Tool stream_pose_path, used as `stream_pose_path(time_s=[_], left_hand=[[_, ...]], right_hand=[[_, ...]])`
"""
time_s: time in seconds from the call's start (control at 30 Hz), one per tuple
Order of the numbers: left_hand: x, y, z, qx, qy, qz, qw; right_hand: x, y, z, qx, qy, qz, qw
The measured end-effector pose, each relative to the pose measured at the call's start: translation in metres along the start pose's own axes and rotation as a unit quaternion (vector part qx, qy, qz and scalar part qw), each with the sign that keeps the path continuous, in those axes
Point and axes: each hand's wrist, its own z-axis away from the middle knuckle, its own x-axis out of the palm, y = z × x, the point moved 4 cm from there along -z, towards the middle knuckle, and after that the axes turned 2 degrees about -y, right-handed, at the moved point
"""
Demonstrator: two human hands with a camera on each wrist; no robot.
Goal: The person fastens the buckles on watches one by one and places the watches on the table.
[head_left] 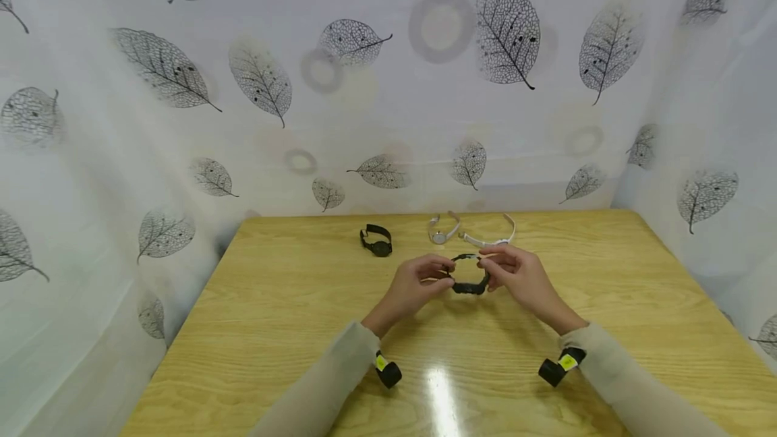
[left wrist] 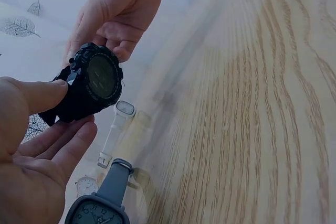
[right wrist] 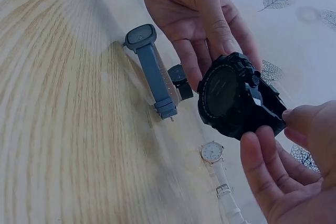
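A black digital watch (head_left: 469, 287) with a chunky round case hangs above the table between both hands, its strap curved into a loop. My left hand (head_left: 421, 282) pinches it on the left with thumb and fingers. On the opposite side my right hand (head_left: 516, 275) grips it the same way. Seen closer in the left wrist view, the dark face of the watch (left wrist: 103, 77) is tilted toward the camera. From the right wrist, the watch (right wrist: 226, 93) shows side buttons, and fingertips cover part of its strap.
Behind the hands lie a black watch (head_left: 381, 248), a white-strapped round watch (head_left: 439, 237) and another white watch (head_left: 494, 243). A grey-blue watch (right wrist: 152, 72) lies on the table in both wrist views. Leaf-printed white curtain (head_left: 388, 120) surrounds the wooden table (head_left: 273, 329).
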Motion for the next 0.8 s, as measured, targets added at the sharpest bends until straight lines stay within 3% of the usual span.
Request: stream_pose_path(time_s=[0.17,0.4,0.57,0.8], left_hand=[[0.000,-0.003,-0.003,-0.035,0.028,0.041,0.9981],[-0.001,-0.005,-0.009,-0.063,0.037,0.150,0.9860],[0.005,-0.001,-0.010,-0.078,0.034,0.132,0.9875],[0.024,0.002,-0.017,-0.125,0.052,0.073,0.9881]], right_hand=[[-0.003,-0.004,0.000,-0.019,-0.008,0.019,0.9996],[-0.004,-0.003,0.007,-0.060,-0.040,0.021,0.9972],[-0.005,-0.001,0.012,-0.060,-0.033,0.011,0.9976],[-0.019,0.010,0.022,-0.018,-0.016,0.040,0.9989]])
